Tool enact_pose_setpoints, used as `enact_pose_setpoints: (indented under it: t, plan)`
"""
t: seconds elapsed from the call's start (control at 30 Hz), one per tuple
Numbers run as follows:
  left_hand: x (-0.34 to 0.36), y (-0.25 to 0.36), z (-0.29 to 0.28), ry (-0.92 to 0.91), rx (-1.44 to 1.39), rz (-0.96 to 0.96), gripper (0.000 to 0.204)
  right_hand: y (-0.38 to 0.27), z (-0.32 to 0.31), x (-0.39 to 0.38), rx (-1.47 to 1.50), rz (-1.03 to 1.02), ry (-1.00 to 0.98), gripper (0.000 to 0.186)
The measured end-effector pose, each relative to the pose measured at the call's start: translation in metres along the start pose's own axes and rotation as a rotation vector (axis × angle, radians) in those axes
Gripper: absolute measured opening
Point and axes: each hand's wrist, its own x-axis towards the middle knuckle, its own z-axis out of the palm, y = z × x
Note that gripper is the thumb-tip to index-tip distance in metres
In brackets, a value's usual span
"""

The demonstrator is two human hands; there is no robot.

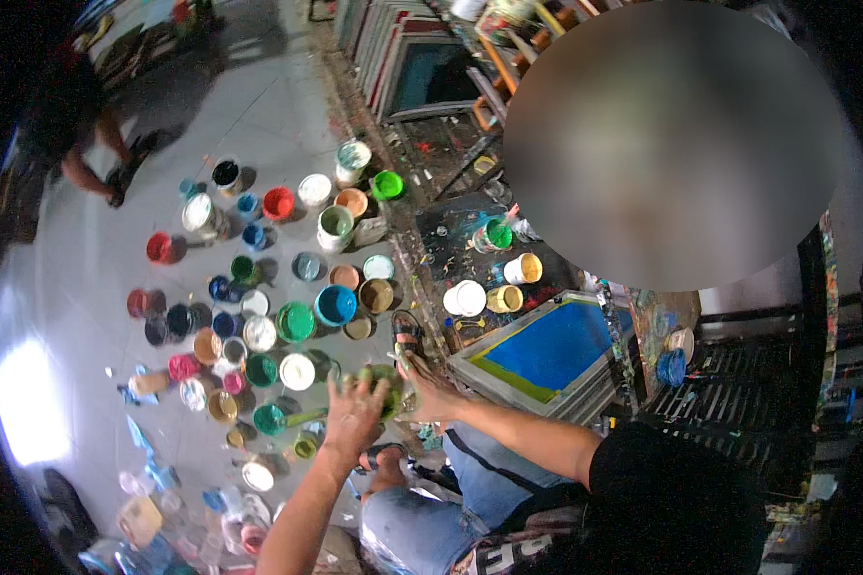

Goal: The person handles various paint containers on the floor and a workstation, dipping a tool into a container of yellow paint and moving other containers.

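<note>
My left hand (357, 414) reaches forward over the floor, its fingers bent over the near-left side of a green-smeared paint tub (390, 391). Opposite it, my right hand (428, 389) grips the tub's right side; the thumb and fingers carry green smears. Much of the tub is hidden between the two hands, and its inside is hard to make out. A light green stick (307, 418) lies between my left hand and an open teal-green pot (269, 419); whether my hand touches it I cannot tell.
Several open paint pots crowd the floor ahead and left, among them a blue tub (336, 305) and a green tub (295, 321). A framed screen with a blue field (556, 347) lies to the right. Clear plastic containers (153, 517) sit lower left. Another person's legs (96, 163) show far left.
</note>
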Motion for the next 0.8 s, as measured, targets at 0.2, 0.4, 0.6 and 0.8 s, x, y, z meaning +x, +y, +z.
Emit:
enact_pose_setpoints:
  t: [0.2,0.4,0.6,0.8]
  plan:
    - [0.12,0.066,-0.092,0.011,0.248,0.458,0.044,-0.009,-0.069,0.004,0.102,0.085,0.385,0.08]
    - [0.193,0.143,-0.144,-0.227,0.599,0.598,0.054,0.016,-0.109,0.001,0.091,0.255,0.61,0.073]
    - [0.225,0.205,-0.191,0.135,0.388,0.779,0.068,0.054,-0.17,0.01,0.215,0.3,0.917,0.067]
    - [0.177,0.139,-0.187,0.226,-0.248,0.404,0.087,0.123,-0.345,0.022,0.215,0.298,1.616,0.062]
